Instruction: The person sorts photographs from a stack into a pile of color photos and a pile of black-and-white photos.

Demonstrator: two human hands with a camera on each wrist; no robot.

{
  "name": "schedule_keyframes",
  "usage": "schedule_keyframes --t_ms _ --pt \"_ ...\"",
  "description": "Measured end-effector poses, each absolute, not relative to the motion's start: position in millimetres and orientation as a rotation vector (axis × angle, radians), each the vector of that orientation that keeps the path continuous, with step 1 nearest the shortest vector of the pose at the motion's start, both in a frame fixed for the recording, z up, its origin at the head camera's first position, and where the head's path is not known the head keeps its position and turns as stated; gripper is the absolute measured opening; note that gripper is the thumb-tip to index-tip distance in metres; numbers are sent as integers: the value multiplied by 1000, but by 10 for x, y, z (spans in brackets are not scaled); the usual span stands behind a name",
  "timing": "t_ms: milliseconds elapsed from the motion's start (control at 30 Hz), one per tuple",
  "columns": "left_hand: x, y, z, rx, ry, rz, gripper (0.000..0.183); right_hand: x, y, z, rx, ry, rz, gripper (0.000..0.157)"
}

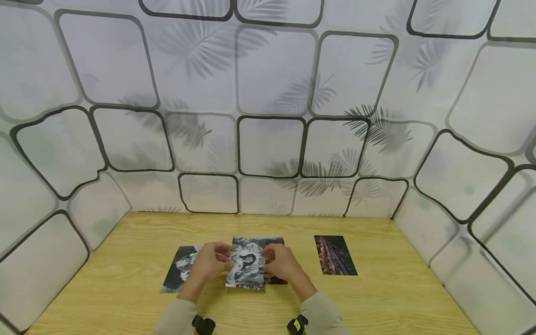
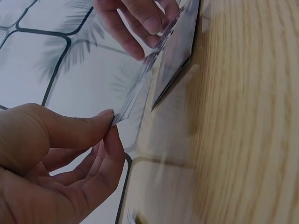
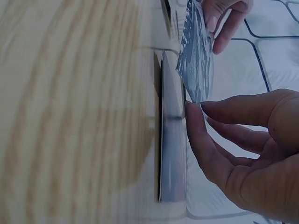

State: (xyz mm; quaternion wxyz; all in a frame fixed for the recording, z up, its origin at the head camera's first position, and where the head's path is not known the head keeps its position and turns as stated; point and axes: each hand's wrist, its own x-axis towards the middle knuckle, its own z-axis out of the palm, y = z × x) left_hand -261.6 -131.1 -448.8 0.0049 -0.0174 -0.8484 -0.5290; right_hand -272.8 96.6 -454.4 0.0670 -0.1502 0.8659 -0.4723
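Note:
A black-and-white photo print [image 1: 246,267] is held between my two hands above the table. My left hand [image 1: 212,262] pinches its left edge between thumb and fingertips, as the left wrist view shows close up. At the opposite edge, the right hand [image 1: 282,264] pinches the same print; in the right wrist view its thumb [image 3: 233,112] and index finger meet at the print's border. Lower down lie other prints [image 3: 173,154], partly hidden by the held one in the head view. A second black-and-white print [image 1: 172,275] lies beside my left hand, partly covered by it.
To the right, a colour print of night city lights [image 1: 336,256] lies flat on the wooden table [image 1: 389,298]. A wall covering with rounded squares and leaf shadows [image 1: 272,144] rises behind the table and along both sides. Dark wrist devices [image 1: 204,324] sit at both sleeves.

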Motion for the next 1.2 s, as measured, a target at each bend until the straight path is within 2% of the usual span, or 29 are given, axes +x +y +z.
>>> schedule_keyframes --t_ms 767,1200 --pt "-2604 -1783 -4464 -60 -2722 -1643 39 -2785 520 -4534 -424 2679 -1399 27" --pt "-2617 -2043 -4419 -34 -2756 -1547 39 -2830 220 -4598 -379 2484 -1604 28"
